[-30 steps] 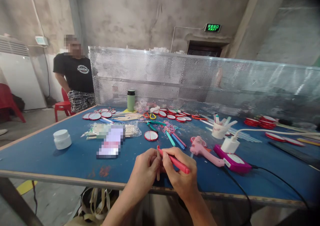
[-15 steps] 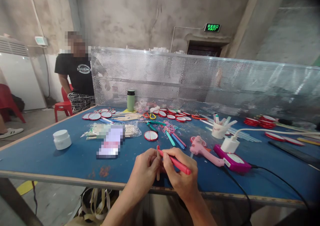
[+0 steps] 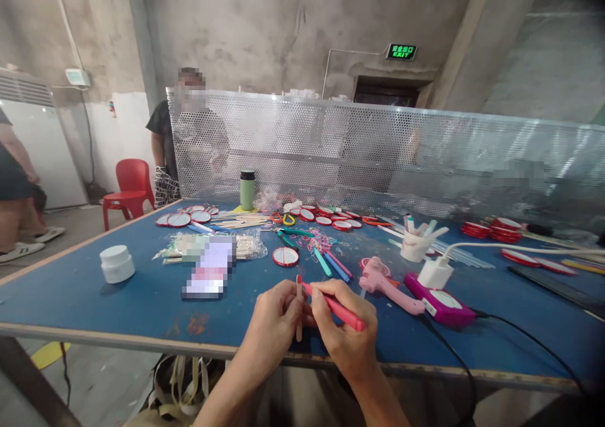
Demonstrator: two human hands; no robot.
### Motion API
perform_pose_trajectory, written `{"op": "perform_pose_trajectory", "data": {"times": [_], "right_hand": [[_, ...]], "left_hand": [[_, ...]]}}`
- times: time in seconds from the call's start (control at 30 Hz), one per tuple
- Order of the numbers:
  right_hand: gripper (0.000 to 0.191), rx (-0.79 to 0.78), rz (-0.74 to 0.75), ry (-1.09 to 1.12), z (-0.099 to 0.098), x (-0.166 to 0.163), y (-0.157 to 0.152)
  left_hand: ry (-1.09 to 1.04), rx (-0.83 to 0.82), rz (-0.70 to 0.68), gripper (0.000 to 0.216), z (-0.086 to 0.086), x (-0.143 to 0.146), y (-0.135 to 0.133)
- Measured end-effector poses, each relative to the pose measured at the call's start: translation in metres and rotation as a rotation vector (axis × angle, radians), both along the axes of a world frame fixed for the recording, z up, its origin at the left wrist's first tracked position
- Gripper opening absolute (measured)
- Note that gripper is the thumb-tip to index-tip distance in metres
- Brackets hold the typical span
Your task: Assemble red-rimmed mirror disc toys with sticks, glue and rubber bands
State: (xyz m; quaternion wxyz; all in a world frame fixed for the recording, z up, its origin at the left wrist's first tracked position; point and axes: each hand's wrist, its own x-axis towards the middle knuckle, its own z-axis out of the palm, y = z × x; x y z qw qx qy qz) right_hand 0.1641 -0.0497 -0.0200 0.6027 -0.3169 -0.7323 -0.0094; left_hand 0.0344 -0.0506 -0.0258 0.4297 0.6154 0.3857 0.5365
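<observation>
Left hand (image 3: pixel 273 316) clasped on wooden stick (image 3: pixel 299 329), over near edge of surface (image 3: pixel 155 310); red pen (image 3: pixel 350 317) gripped by right hand (image 3: pixel 352 345), nib end near stick's tip, contact unclear. Tip seen reddened; remaining visible length bare. "EXIT" readable on green sign (image 3: pixel 401 52); jar (image 3: pixel 118 265) label illegible.

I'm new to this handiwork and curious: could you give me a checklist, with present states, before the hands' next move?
1. Wooden stick held by left hand: ok, roughly upright.
2. Red marker held by right hand: ok.
3. Red on the stick's upper end: ok, visible.
4. Marker touching stick: cannot tell.
5. Pink glue gun apart from both hands: ok, on the table.
6. Glue gun cool: cannot tell.
</observation>
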Motion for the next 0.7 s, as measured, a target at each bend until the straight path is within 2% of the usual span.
{"op": "perform_pose_trajectory", "data": {"times": [0.27, 0.7], "right_hand": [[0.014, -0.004, -0.001, -0.044, -0.0005, 0.0007, 0.0013], [0.013, -0.007, 0.024, -0.012, 0.0001, -0.0003, 0.0011]], "left_hand": [[0.087, 0.045, 0.042, 0.029, -0.0057, -0.0015, 0.0023], [0.088, 0.036, 0.027, 0.028, -0.0051, -0.0007, 0.0010]]}}
